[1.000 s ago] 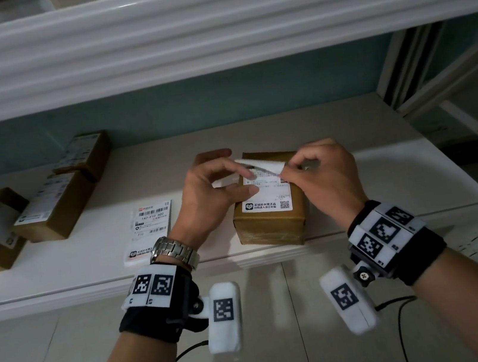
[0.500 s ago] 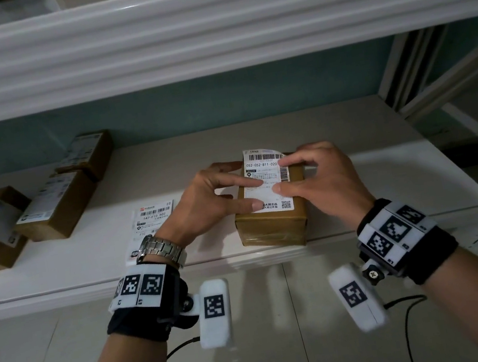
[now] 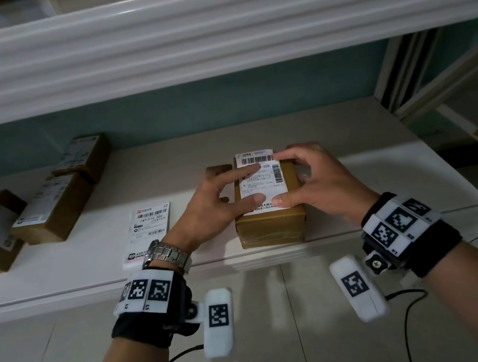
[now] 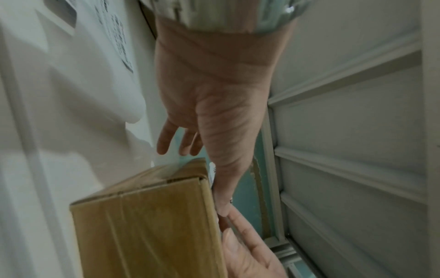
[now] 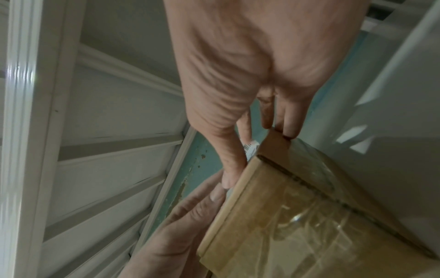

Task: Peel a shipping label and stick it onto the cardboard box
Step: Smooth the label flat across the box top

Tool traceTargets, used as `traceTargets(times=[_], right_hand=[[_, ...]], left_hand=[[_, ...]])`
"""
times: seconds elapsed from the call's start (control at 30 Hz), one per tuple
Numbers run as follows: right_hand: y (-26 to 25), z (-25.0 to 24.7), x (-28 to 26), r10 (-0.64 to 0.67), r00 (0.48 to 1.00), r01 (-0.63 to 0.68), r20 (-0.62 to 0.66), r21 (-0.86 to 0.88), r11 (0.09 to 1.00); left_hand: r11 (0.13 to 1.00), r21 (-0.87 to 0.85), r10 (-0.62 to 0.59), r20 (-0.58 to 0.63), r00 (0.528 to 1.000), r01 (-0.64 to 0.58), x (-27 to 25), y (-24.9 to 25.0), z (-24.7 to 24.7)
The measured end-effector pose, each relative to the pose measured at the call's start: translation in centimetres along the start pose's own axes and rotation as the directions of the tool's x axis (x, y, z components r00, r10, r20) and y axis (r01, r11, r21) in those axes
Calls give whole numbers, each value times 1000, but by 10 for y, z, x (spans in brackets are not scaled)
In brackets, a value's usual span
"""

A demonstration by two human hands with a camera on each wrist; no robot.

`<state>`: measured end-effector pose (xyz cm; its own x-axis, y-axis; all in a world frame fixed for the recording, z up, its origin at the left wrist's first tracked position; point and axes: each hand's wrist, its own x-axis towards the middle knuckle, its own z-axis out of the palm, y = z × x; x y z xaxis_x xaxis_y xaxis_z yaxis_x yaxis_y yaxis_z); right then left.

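While lying flat on the box [image 3: 271, 222] near the shelf's [image 3: 385, 164] front edge, label [image 3: 263, 186] pressed by straight fingers: left hand [image 3: 213, 206] from 9 o'clock, right hand [image 3: 319, 180] from 3 o'clock.

The shipping label [image 3: 263, 181], curled up a second ago, is now lying flat on the cardboard box [image 3: 271, 222]; the left hand [image 3: 208, 213] and right hand [image 3: 319, 182] are spreading straighter fingers, pressing it down

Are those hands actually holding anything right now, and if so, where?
Nothing is gripped. The left hand and right hand press flat fingers on the shipping label atop the cardboard box.
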<state>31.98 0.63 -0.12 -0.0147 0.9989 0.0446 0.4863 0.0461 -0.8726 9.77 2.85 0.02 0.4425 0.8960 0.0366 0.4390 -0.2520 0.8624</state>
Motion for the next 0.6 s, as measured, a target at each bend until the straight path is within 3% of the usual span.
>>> traceTargets(times=[0.1,0.2,0.33,0.6], right_hand=[[-1,0,0,-11,1000,11,-13,6,1000],[0,1,0,-27,999,28,-25,16,999],[1,1,0,-18,1000,19,-24,26,999],[6,4,3,10,1000,-9,-7,83,997]], left_hand=[[996,14,86,-53,995,-85,6,-8,2],[994,75,85,-107,991,-77,6,-8,6],[978,187,109,-73,991,-94,2,1,12],[973,228,-13,-15,1000,16,6,10,22]])
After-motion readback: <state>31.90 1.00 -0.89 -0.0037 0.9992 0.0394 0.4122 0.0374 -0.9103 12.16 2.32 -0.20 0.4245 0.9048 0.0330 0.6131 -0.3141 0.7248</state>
